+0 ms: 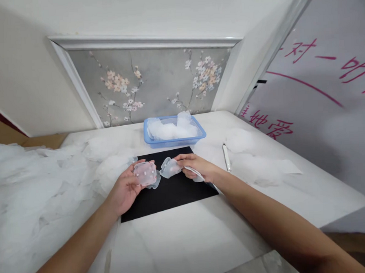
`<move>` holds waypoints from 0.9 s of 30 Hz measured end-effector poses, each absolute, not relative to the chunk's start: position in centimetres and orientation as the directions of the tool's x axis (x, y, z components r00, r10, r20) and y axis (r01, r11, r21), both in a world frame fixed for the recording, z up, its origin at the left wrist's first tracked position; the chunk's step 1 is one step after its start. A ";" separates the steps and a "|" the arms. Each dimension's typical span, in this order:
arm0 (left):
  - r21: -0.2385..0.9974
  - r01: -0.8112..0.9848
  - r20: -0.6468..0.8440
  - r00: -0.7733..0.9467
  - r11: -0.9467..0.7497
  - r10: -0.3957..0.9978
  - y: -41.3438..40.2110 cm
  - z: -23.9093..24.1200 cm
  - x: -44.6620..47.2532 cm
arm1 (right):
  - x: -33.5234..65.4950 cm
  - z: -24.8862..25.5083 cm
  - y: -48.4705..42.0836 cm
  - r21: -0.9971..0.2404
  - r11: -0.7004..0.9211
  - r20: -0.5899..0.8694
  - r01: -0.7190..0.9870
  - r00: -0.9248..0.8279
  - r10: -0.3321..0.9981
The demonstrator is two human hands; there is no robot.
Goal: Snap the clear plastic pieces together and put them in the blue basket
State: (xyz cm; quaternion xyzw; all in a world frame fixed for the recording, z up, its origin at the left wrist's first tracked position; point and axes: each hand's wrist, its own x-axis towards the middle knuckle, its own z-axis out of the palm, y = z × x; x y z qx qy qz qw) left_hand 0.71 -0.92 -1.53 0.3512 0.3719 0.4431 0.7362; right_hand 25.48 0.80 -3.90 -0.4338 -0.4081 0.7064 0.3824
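Observation:
My left hand lies palm up over the left edge of a black mat and cradles a small clear plastic piece with white dots. My right hand is closed in a pinch on a second clear plastic piece, held just right of the first. A thin white tool also runs through the right hand's fingers. Both hands hover over the mat on a white marble table.
A blue basket with white translucent pieces stands behind the mat. A large heap of white translucent sheets covers the table's left side. More sheets and a white pen lie right. A whiteboard leans at right.

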 end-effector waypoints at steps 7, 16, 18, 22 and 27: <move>0.922 -0.322 -0.110 0.316 0.215 0.942 -0.7 -2.1 0.5 | 25.8 -3.4 0.7 -0.857 -0.461 -0.358 -0.230 -0.378 0.854; 0.909 -0.258 -0.217 0.380 0.328 0.899 -0.6 -2.1 0.2 | 25.9 -3.4 0.6 -0.846 -0.480 -0.373 -0.232 -0.387 0.843; 0.897 -0.278 -0.226 0.380 0.343 0.897 -0.5 -2.2 0.1 | 25.8 -3.3 0.6 -0.847 -0.481 -0.376 -0.227 -0.384 0.843; 0.865 -0.330 -0.253 0.367 0.379 0.895 -0.5 -1.9 0.3 | 25.6 -3.4 0.5 -0.895 -0.411 -0.334 -0.175 -0.346 0.877; 0.814 -0.383 -0.301 0.364 0.436 0.881 -0.6 -1.3 0.7 | 25.3 -3.9 0.4 -0.968 -0.241 -0.216 -0.062 -0.274 0.937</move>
